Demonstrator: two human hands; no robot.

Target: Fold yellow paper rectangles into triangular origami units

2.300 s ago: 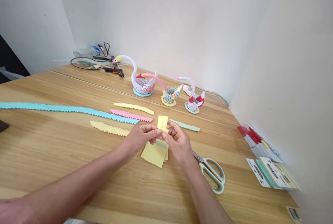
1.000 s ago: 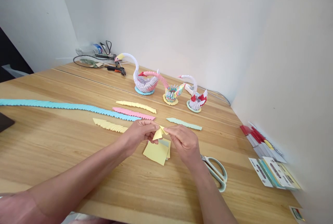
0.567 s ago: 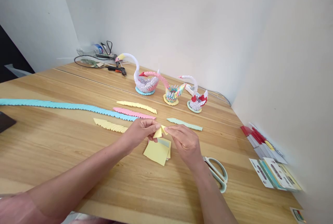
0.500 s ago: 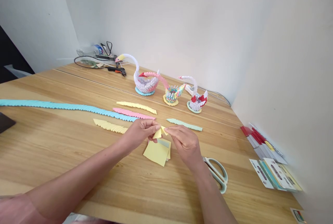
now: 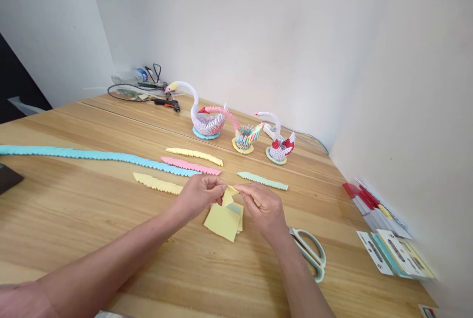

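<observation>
While my left hand (image 5: 203, 194) and right hand (image 5: 264, 207) both pinched the yellow paper (image 5: 228, 197) just above the flat sheets (image 5: 222, 222), it looked only part-folded tbh, though the pleated strips (image 5: 190, 165) and swans (image 5: 209, 125) behind were already put together.

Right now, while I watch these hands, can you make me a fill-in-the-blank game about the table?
1. The left hand and right hand pinch a small folded piece of paper that is ____.
2. The longest folded-paper strip is ____.
3. The paper swan with a curved pink neck has a ____ head.
4. The scissors with pale green looped handles lie nearest the person's ____ forearm.

Missing words: yellow; blue; red; right.
</observation>
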